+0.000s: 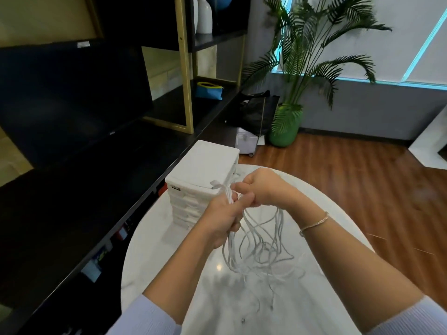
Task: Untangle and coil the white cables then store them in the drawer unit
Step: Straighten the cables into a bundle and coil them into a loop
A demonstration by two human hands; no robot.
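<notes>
Both hands grip the bundle of thin white cables (254,247) above the round white marble-effect table (169,250): the left hand (223,217) has its fingers curled round a gathered bunch of strands, several of which run up past its knuckles, and the right hand (262,188), just beside and slightly above it, has fingers and thumb closed on the same bunch at the top. Below the hands the cables hang in loose, overlapping loops, still tangled, with the lowest loops and a few loose ends lying on the tabletop. A thin metal bracelet (314,224) sits on the right wrist, and pale ribbed sleeves (150,317) cover both upper forearms at the bottom edge. Just behind the hands, at the table's far left edge, stands the white plastic drawer unit (203,172), its stacked drawers all appearing closed. Left of the table runs a long black shelf unit with gold uprights (183,68), holding a blue pouch (209,90) and a white vase (204,15). Farther back, on the wooden floor (350,170), a palm in a green pot (286,124) stands beside a black bag (254,110).
</notes>
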